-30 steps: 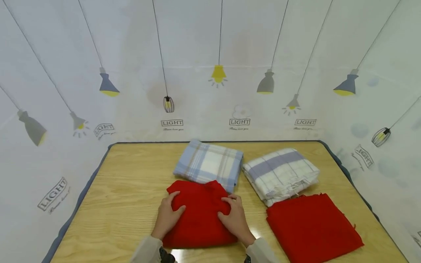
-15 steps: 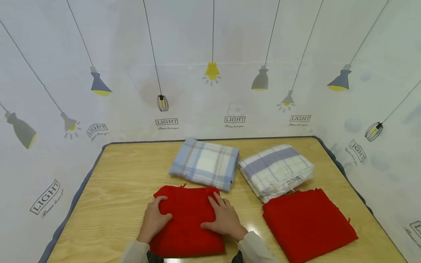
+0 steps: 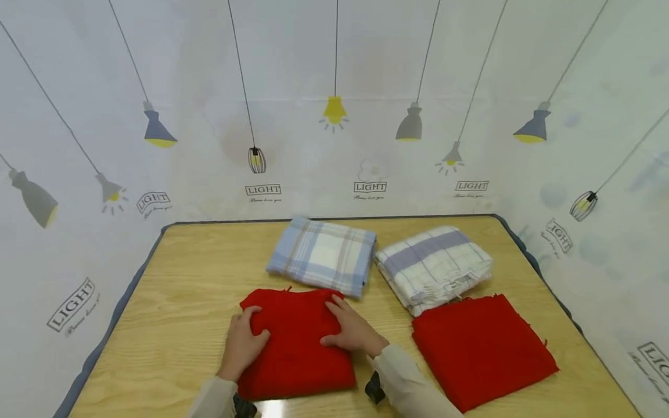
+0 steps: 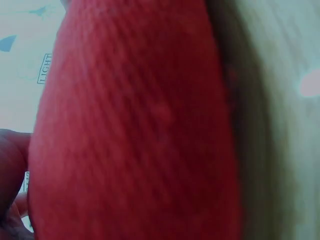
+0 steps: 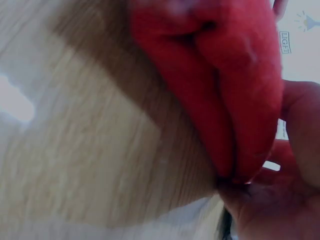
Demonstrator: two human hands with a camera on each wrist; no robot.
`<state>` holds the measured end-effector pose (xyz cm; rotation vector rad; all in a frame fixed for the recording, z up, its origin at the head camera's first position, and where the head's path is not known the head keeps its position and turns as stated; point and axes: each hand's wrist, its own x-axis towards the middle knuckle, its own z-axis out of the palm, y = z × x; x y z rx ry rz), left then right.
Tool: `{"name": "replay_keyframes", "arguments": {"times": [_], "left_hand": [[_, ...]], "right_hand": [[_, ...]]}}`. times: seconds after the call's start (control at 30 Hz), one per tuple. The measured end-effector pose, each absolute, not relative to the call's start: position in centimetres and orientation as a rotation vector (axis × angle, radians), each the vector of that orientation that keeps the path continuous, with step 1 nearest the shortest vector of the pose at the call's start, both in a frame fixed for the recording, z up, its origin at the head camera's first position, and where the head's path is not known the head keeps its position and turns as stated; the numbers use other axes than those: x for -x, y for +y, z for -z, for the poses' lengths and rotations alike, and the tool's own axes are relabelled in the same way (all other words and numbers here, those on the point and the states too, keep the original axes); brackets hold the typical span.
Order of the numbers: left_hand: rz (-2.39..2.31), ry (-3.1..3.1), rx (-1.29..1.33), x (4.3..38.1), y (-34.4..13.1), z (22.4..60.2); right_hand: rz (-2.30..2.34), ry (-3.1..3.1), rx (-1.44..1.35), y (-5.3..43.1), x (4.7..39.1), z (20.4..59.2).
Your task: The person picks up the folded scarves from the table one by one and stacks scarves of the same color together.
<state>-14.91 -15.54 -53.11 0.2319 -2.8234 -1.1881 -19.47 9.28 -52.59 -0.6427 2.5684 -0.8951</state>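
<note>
A folded red scarf (image 3: 298, 342) lies at the front middle of the table in the head view. At its left edge, my left hand (image 3: 243, 342) grips it, thumb on top. My right hand (image 3: 352, 331) holds the right edge, with thumb and fingers spread over the upper face. The scarf's thick red side (image 4: 135, 125) fills most of the left wrist view. Its folded layers (image 5: 215, 95) show in the right wrist view, where the right hand (image 5: 285, 205) meets one end. The undersides of the scarf are hidden.
Behind the scarf lies a folded blue-and-white plaid cloth (image 3: 324, 255). To its right is a white fringed cloth (image 3: 434, 264) with a purple stripe. A second folded red scarf (image 3: 483, 351) lies at the right. A lamp-printed curtain (image 3: 292, 116) surrounds the wooden table (image 3: 177, 325).
Both hands have shifted the red scarf a little left, and its top has become flatter. My right forearm now comes in more from the side. The head view has turned slightly.
</note>
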Motion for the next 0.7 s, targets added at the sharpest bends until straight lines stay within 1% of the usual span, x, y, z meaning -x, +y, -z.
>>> {"name": "replay_keyframes", "arguments": {"times": [0.13,0.4,0.53,0.7], "left_hand": [[1.079,-2.878,-0.201,14.8,-15.4,52.7],[0.828,-3.003,-0.191,13.8,-14.4,50.4],[0.824,-2.994,-0.114,13.6,-13.0,49.7],[0.954,-3.005,0.076,13.4,-10.7,48.8]], "right_hand": [[0.93,2.603,0.718,9.8,19.4,52.6],[0.972,2.731,0.897,11.4,19.0,51.6],[1.058,2.658,0.878,13.6,18.8,50.9],[1.174,2.494,0.765,16.7,18.8,50.1]]}}
